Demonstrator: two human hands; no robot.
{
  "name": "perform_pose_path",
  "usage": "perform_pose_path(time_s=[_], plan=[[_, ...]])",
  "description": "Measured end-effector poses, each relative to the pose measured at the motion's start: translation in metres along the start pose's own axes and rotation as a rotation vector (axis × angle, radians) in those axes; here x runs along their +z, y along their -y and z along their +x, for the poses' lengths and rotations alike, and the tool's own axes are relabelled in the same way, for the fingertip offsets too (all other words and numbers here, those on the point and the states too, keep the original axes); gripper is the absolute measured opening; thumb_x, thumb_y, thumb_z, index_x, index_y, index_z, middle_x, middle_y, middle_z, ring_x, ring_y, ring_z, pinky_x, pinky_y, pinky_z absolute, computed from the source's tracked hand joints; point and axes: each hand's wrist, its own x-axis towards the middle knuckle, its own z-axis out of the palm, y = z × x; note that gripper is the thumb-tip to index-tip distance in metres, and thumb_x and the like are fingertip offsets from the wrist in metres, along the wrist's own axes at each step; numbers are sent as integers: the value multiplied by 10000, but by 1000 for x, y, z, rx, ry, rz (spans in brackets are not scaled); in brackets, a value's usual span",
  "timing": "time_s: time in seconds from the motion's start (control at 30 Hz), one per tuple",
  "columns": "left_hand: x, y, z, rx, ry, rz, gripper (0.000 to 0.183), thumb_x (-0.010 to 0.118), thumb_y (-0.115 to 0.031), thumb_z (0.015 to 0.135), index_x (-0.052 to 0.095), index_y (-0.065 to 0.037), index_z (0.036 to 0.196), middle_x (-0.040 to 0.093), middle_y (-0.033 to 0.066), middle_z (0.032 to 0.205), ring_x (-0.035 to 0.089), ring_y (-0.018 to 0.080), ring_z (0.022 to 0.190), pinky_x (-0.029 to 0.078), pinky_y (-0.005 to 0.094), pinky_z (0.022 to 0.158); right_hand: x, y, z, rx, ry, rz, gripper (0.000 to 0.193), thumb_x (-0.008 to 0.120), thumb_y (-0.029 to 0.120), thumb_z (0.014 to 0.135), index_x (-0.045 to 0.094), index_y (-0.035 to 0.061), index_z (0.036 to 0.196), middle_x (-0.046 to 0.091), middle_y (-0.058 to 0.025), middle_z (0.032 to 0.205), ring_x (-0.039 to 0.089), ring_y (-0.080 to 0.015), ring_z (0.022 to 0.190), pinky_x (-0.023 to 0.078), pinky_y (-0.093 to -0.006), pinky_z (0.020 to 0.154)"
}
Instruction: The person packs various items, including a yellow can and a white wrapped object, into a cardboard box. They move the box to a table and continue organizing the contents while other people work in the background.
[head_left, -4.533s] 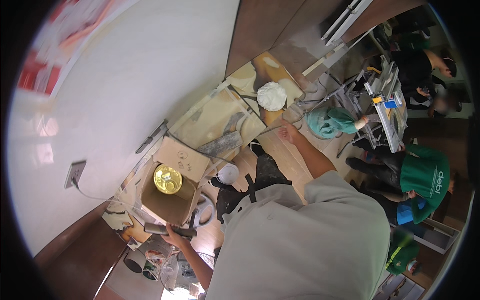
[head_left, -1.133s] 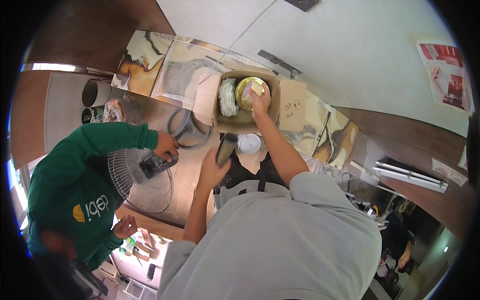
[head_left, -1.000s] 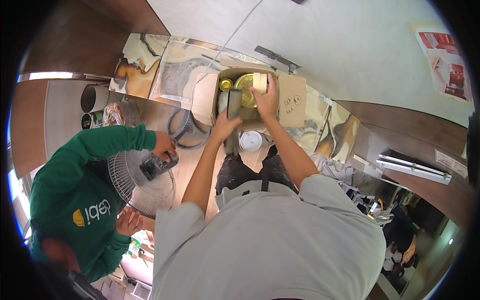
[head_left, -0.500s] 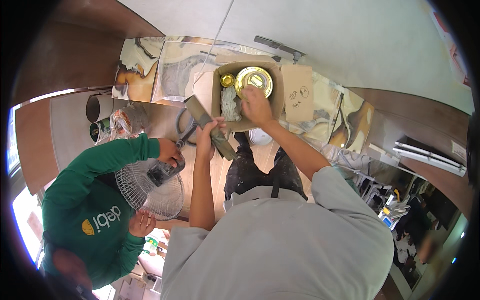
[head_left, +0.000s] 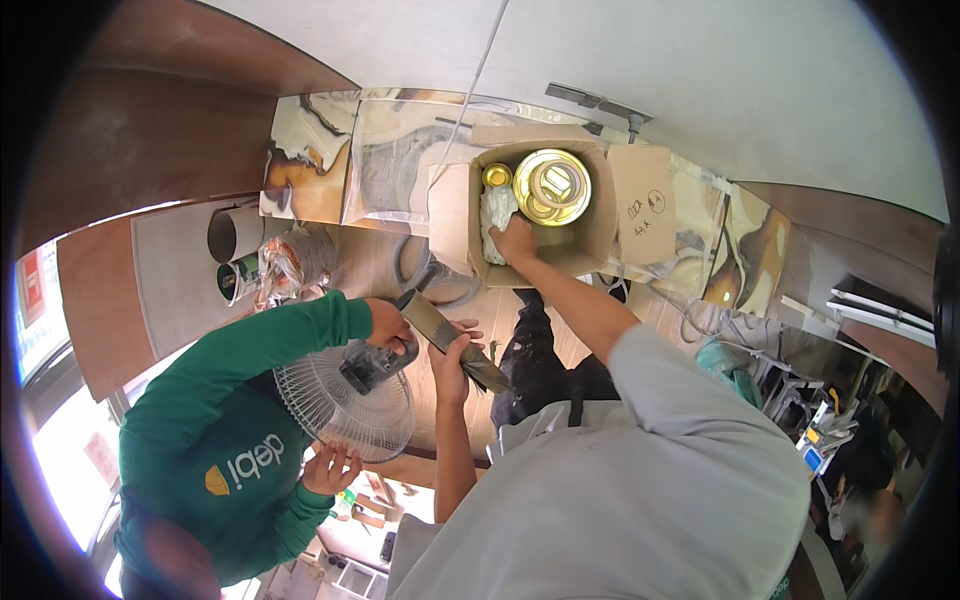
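Olive-green cylindrical roll (head_left: 431, 322): likely light; left hand (head_left: 452, 362) clamped on it midway.
White crumpled-plastic bundle (head_left: 496, 212): probably soft; scoop beneath; right hand's (head_left: 516, 241) closure unclear.

Your left grip (head_left: 452, 364) holds a long olive-brown roll (head_left: 430, 322) on a slant, its lower end dark and ragged; at your right grip (head_left: 516, 240), a crumpled white bundle (head_left: 496, 208) lies within the cardboard box (head_left: 558, 263), along its left edge.

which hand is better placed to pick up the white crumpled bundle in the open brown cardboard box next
Probably the right hand: it is inside the box, at the bundle's edge. The left hand is outside, holding an olive-brown cylindrical roll.
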Motion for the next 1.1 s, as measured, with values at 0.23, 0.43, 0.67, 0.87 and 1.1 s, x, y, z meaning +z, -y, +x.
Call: perform_pose_path(time_s=[0.23,0.43,0.67,0.87,1.1], plan=[[8,-16,14,68,3,17,178,556,-56,808,490,-16,969,582,163,1019,604,220,835,514,314,717,14,76,-5,-143,-529,232,615,543,24,762,347,14,1345,375,-252,1307,429,-428,1161,384,-456,970],[18,-46,52,39,91,260,195,596,-96,808,502,-32,967,594,103,933,594,178,823,483,291,710,40,37,36,178,-163,325,612,401,15,836,229,69,1421,421,-268,1298,526,-421,1062,447,-460,882],[80,-33,97,29,196,365,276,619,-221,854,484,-19,986,562,72,850,552,182,766,470,318,711,0,33,27,106,78,162,885,689,108,658,214,-50,1388,337,-283,1380,421,-371,1241,381,-383,1022],[144,-24,93,35,238,310,437,582,-237,900,463,65,1192,584,156,1049,580,237,945,477,365,848,-98,-5,14,30,265,322,607,639,73,680,467,-25,1254,521,-217,1233,525,-281,1136,433,-371,950],[154,-29,96,120,227,392,371,618,-261,882,531,8,1122,595,86,1030,552,175,1002,453,334,850,-168,-7,-47,-108,677,949,408,549,303,905,549,96,1257,520,-38,1294,473,-145,1145,397,-313,942]])
